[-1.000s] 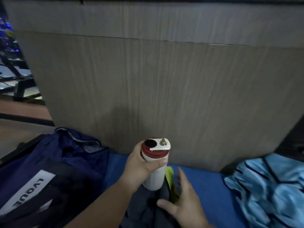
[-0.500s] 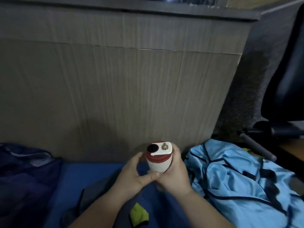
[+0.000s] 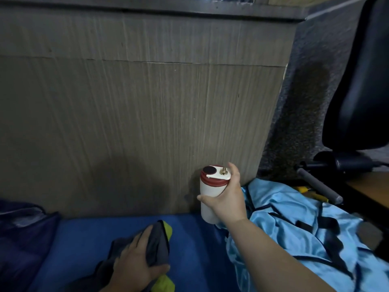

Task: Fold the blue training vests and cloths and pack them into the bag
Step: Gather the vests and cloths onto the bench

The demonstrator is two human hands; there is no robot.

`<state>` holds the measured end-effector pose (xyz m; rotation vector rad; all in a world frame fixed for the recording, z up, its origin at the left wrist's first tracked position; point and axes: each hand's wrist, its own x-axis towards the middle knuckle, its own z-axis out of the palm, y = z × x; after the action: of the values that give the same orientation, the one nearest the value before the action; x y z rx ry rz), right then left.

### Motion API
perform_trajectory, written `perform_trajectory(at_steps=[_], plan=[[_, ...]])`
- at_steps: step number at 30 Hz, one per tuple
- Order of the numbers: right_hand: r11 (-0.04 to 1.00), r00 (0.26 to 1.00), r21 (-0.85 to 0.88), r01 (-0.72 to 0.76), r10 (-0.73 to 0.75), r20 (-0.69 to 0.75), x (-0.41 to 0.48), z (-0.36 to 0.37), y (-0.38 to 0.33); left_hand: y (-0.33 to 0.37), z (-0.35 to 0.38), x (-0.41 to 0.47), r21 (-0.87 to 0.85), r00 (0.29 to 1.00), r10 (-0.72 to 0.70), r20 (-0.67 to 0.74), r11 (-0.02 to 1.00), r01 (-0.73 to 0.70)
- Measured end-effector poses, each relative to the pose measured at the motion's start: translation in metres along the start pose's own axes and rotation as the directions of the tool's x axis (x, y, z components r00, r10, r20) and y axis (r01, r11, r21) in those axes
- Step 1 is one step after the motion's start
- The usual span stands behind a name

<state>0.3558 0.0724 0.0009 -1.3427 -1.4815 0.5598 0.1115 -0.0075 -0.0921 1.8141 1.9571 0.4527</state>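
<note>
Navy bag [image 3: 21, 239]: seen only in part at the far left edge, as dark crumpled fabric lying on the blue surface.
Blue surface [image 3: 84, 239]: spread across the bottom of the view, at the foot of the wood panel; the bag, the cloth and the vests are carried by it.
Left hand [image 3: 134, 262]: placed low and left of centre, knuckles up; its fingers [image 3: 145, 234] are curled round the grey cloth and the thumb is pressed against the cloth's near edge.
Grey cloth [image 3: 156, 243]: a dark grey piece with yellow-green trim, bunched in the left hand and draped onto the blue surface; it is not folded.
Wood panel [image 3: 147, 123]: an upright grained board that fills most of the view behind the hands.
Bottle [image 3: 212, 192]: a white cylinder with a red cap and a white lid piece, held upright just in front of the panel; whether its base is touching the blue surface cannot be told.
Right hand [image 3: 227, 199]: wrapped round the bottle from the right, the thumb laid across the white body and one finger raised beside the cap.
Light blue vests [image 3: 294, 228]: a crumpled, dark-trimmed heap at the right, unfolded, just beside the right forearm and well apart from the bag.
Office chair [image 3: 357, 81]: a black seat back seen at the far right.
</note>
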Motion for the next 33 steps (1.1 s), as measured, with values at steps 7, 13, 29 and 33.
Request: perform_trajectory(at_steps=[7, 13, 29, 33], plan=[[0.989, 0.998, -0.138, -0.055, 0.049, -0.042, 0.007, 0.018, 0.025, 0.010, 0.010, 0.000, -0.060, 0.995, 0.097, -0.038, 0.993, -0.099], [0.953, 0.997, -0.296, -0.064, 0.047, -0.065, 0.004, 0.020, 0.019, 0.012, 0.018, 0.003, -0.124, 0.990, 0.129, -0.056, 0.983, -0.135], [0.886, 0.955, -0.400, 0.233, -0.286, -0.077, -0.027, 0.004, -0.001, 0.053, 0.027, 0.006, -0.809, 0.976, -0.065, -0.210, 0.572, -0.136], [0.892, 0.968, -0.379, 0.247, -0.212, 0.134, -0.040, 0.001, 0.002, 0.079, 0.015, 0.014, -0.885, 0.975, -0.106, -0.197, 0.447, -0.130]])
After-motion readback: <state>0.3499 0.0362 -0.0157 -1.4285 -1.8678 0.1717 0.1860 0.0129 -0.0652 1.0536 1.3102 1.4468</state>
